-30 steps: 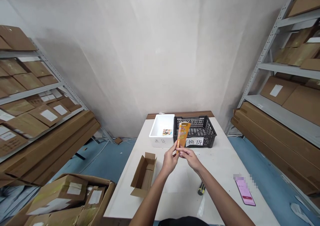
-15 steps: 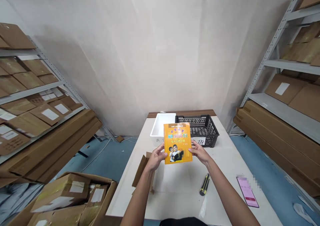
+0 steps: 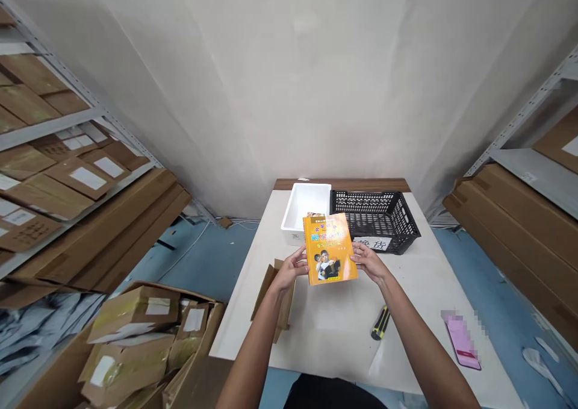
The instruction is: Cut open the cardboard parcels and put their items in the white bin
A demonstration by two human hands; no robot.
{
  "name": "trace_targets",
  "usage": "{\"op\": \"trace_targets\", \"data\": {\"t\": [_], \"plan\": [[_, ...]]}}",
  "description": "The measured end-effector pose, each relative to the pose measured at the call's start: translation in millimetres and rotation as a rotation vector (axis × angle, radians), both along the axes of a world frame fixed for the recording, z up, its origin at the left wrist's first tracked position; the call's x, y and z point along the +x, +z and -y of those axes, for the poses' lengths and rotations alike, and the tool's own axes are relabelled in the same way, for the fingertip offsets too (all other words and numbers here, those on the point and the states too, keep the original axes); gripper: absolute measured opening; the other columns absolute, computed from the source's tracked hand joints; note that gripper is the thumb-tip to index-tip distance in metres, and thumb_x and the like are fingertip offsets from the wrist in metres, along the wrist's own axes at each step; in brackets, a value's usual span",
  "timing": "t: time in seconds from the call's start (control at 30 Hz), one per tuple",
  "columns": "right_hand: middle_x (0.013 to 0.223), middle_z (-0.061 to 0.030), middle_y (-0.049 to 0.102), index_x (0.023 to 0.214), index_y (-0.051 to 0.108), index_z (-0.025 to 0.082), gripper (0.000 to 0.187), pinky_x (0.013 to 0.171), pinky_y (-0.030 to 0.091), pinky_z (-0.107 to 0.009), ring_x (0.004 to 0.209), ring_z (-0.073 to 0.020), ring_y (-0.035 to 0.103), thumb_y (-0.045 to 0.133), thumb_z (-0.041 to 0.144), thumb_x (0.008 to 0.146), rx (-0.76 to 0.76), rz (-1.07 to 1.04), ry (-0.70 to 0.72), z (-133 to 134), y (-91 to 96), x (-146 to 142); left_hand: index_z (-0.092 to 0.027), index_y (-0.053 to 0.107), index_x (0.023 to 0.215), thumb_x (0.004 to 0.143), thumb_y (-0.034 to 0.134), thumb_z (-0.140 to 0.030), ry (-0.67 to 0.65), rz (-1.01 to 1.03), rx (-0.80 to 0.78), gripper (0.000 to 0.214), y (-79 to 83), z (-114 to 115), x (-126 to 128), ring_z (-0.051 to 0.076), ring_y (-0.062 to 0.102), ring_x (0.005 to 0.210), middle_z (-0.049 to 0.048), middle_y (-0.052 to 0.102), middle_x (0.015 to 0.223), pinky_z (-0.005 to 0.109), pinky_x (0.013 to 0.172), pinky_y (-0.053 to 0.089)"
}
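Observation:
An orange book [image 3: 332, 249] with children pictured on its cover is held up over the table, front side facing me and slightly tilted. My left hand [image 3: 292, 268] grips its left edge, thumb on the cover. On the opposite edge my right hand [image 3: 369, 262] pinches it the same way. Behind the book stand a white plastic bin [image 3: 293, 235] and a black plastic crate [image 3: 397, 243] with a paper label. Partly hidden by my left arm is an opened cardboard box [image 3: 285, 306]. Near my right forearm lies a yellow and black utility knife [image 3: 380, 323].
The white table [image 3: 325, 343] carries a pink-screened phone [image 3: 463, 343] at its right edge. A large carton [image 3: 217, 324] of parcels stands on the floor at left. Shelves with cardboard boxes [image 3: 85, 177] line the left; more shelving [image 3: 537, 168] stands at right.
My view has tilted down and shifted left. The book stays in both hands but has turned a little, its cover now catching a glare.

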State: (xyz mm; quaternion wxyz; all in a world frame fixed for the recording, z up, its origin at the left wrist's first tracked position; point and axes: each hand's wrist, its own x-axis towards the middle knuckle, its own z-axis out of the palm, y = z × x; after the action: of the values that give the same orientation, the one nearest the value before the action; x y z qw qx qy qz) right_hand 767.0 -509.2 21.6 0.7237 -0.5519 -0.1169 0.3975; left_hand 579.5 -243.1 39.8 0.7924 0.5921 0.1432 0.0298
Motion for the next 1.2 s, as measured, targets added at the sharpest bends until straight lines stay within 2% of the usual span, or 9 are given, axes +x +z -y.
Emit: {"op": "trace_targets", "data": {"t": [0.23,0.37,0.5,0.6,0.73,0.9,1.0,1.1,1.2], "plan": [[0.109,-0.0038,0.077,0.114,0.067,0.028,0.055,0.08,0.06,-0.037,0.096,-0.0241,0.074,0.09,0.041,0.066,-0.007,0.046,-0.048,-94.1,2.3,58.5,-0.023,0.045,0.159,0.072,0.088,-0.039,0.173,0.053,0.033,0.098,-17.6,-69.8,72.6,0.029,0.068,0.114,0.0159,0.068,0.137,0.041,0.095,0.055],[0.111,-0.0035,0.075,0.124,0.063,0.03,0.062,0.079,0.058,-0.033,0.099,-0.0225,0.071,0.08,0.044,0.067,-0.081,0.143,-0.307,-149.7,-1.9,103.5,-0.027,0.047,0.157,0.081,0.081,-0.039,0.393,0.023,0.188,0.084,-10.8,-108.0,130.1,0.034,0.052,0.14,0.0141,0.044,0.164,0.044,0.11,0.047],[0.115,-0.0061,0.072,0.122,0.064,0.027,0.058,0.076,0.056,-0.03,0.098,-0.0217,0.069,0.073,0.043,0.066,-0.234,0.242,-0.498,-157.2,-31.2,109.2,-0.029,0.051,0.153,0.089,0.072,-0.034,0.466,-0.008,0.414,0.068,-20.4,-117.3,139.1,0.032,0.046,0.146,0.008,0.04,0.167,0.045,0.116,0.043],[0.118,-0.0092,0.071,0.118,0.065,0.024,0.055,0.071,0.055,-0.03,0.095,-0.0228,0.07,0.071,0.043,0.067,-0.292,0.261,-0.501,-132.1,-66.2,80.5,-0.029,0.06,0.146,0.093,0.064,-0.03,0.401,-0.003,0.525,0.053,-43.4,-100.0,113.7,0.028,0.054,0.139,0.008,0.055,0.155,0.042,0.11,0.049],[0.12,-0.0098,0.07,0.119,0.064,0.022,0.053,0.065,0.054,-0.03,0.082,-0.0212,0.072,0.065,0.045,0.071,-0.399,0.313,-0.431,-80.8,-118.0,28.5,-0.026,0.066,0.137,0.095,0.059,-0.028,0.245,-0.077,0.542,0.043,-87.3,-49.3,69.3,0.025,0.064,0.127,0.0096,0.066,0.142,0.039,0.102,0.055],[0.119,-0.0079,0.072,0.123,0.067,0.022,0.047,0.081,0.057,-0.036,0.085,-0.0209,0.072,0.051,0.034,0.08,-0.716,0.4,-0.222,-16.5,-170.1,-28.9,-0.024,0.058,0.146,0.094,0.058,-0.025,-0.028,-0.35,0.584,0.052,-150.9,29.4,13.2,0.023,0.063,0.13,0.0098,0.058,0.153,0.038,0.108,0.052],[0.139,-0.0112,0.065,0.134,0.067,0.021,0.052,0.101,0.052,-0.038,0.108,-0.0234,0.071,0.048,0.024,0.085,-0.906,0.496,0.038,10.0,-199.4,-67.8,-0.021,0.053,0.152,0.092,0.057,-0.023,-0.25,-0.624,0.691,0.06,-188.3,65.8,-22.8,0.024,0.049,0.146,0.0095,0.045,0.164,0.037,0.121,0.039],[0.164,-0.0121,0.042,0.144,0.063,0.022,0.06,0.117,0.039,-0.041,0.147,-0.0292,0.046,0.051,0.018,0.086,-1.055,0.63,0.329,27.7,-230.1,-114.7,-0.019,0.052,0.152,0.084,0.065,-0.022,-0.346,-0.814,0.734,0.069,-220.7,87.2,-56.3,0.032,0.027,0.158,0.0127,0.022,0.174,0.042,0.127,0.029],[0.175,-0.0077,0.018,0.154,0.054,0.026,0.07,0.123,0.028,-0.049,0.161,-0.0344,0.015,0.054,0.014,0.085,-1.149,0.711,0.549,42.8,-255.9,-159.7,-0.02,0.041,0.159,0.079,0.067,-0.023,-0.341,-0.953,0.779,0.084,-245.8,97.3,-80.9,0.041,0.009,0.16,0.0161,0.0,0.176,0.057,0.124,0.029]]}}
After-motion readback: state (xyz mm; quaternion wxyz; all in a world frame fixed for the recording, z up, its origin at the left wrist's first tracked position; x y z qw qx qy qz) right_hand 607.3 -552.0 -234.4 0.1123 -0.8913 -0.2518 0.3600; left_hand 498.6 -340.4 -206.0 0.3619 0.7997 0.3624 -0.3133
